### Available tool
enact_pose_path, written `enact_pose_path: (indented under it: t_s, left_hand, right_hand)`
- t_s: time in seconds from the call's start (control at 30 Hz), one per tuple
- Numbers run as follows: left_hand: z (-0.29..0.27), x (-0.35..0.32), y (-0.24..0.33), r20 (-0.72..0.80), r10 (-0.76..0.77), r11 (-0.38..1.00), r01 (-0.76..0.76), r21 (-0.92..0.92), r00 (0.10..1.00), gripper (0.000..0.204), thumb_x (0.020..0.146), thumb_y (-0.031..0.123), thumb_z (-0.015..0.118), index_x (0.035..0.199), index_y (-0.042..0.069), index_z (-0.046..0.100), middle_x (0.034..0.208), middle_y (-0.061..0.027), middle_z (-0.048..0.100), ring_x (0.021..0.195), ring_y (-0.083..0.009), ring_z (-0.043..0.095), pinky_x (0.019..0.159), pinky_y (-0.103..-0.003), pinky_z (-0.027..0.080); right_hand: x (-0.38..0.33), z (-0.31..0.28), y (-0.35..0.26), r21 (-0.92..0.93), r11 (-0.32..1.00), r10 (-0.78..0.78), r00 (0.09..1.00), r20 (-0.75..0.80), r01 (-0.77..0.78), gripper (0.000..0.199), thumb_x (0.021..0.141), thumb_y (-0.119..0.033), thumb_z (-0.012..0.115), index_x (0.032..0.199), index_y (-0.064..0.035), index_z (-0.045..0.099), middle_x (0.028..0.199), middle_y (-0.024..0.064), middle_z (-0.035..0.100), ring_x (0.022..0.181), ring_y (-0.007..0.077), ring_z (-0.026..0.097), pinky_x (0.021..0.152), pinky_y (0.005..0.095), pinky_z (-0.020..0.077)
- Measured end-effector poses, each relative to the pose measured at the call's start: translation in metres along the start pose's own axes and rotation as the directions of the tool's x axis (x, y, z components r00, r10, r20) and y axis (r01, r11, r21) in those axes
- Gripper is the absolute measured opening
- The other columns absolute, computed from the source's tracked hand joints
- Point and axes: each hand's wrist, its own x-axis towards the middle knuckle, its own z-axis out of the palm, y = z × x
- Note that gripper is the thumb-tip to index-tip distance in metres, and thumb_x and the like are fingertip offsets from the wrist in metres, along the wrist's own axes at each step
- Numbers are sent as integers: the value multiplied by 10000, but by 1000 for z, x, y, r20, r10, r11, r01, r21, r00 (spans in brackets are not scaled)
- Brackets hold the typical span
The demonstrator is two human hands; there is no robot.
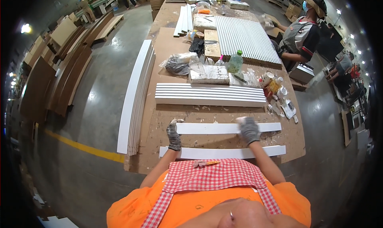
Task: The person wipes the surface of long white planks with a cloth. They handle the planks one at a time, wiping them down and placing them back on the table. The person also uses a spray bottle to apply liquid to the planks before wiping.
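A long narrow white board (207, 128) lies across the worktable in front of me. At its left end is my left hand (174, 135) in a grey glove, the fingers bent around that end. My right hand (249, 130), gloved in grey too, is over the right part of the same board. Motion smears its fingers, so whether they hold anything is hidden. A second white board (223, 152) lies nearer, along the table's front edge by my apron. Beyond my hands rests a stack of white-edged boards (211, 95).
White boards (135, 100) stand along the left table edge. Farther back are a green-capped bottle (235, 61), a plastic bag (178, 63), paint-smeared blocks (209, 73) and a ribbed row of white strips (245, 38). Small containers (275, 84) crowd the right. A co-worker (299, 38) stands at the right edge.
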Motion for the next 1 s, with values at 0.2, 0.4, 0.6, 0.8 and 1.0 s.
enact_pose_path:
  t_s: [0.2, 0.4, 0.6, 0.8, 1.0]
  left_hand:
    - [9, -2, 3, -29, -54, 999, 54, -1, 998, 309, 933, 305, 512, 905, 26, 643, 865, -65, 659, 766, -144, 609, 710, -270, 493]
    - [-5, 16, -13, 8, -47, 986, 47, -157, 999, 291, 889, 308, 560, 892, 28, 640, 857, -64, 652, 746, -175, 607, 689, -317, 504]
    - [-6, 26, -13, -181, -137, 964, 173, 202, 974, 274, 893, 264, 506, 929, 77, 704, 852, -15, 652, 735, -131, 577, 616, -280, 459]
    - [-41, 61, -55, -126, -32, 905, 82, 418, 991, 262, 927, 174, 473, 912, 40, 698, 876, -33, 649, 807, -146, 571, 763, -291, 451]
    - [-42, 57, -48, -133, 55, 852, 22, 523, 990, 298, 944, 163, 420, 965, 32, 687, 936, -66, 649, 859, -185, 575, 810, -314, 448]
  right_hand:
    - [36, -71, -174, 417, 825, -398, 916, -46, 380, 365, 817, -428, 627, 1021, -127, 659, 938, 123, 603, 985, 266, 572, 838, 442, 458]
    - [27, -96, -147, 938, 330, -496, 865, 78, 105, 303, 771, -323, 699, 960, -89, 669, 912, 94, 590, 820, 259, 579, 811, 413, 467]
    - [-20, -88, -29, 603, 776, -5, 957, -290, 186, 135, 875, -138, 585, 967, -114, 680, 928, 60, 663, 809, 251, 600, 771, 395, 498]
    - [-92, 0, 52, 622, 704, 559, 808, -188, -342, 273, 788, -134, 644, 1029, -8, 617, 912, 155, 553, 849, 311, 570, 774, 417, 465]
    - [-85, -39, 26, 540, 788, 500, 819, -281, -296, 222, 781, -143, 635, 946, 3, 601, 902, 176, 564, 856, 347, 553, 807, 435, 437]
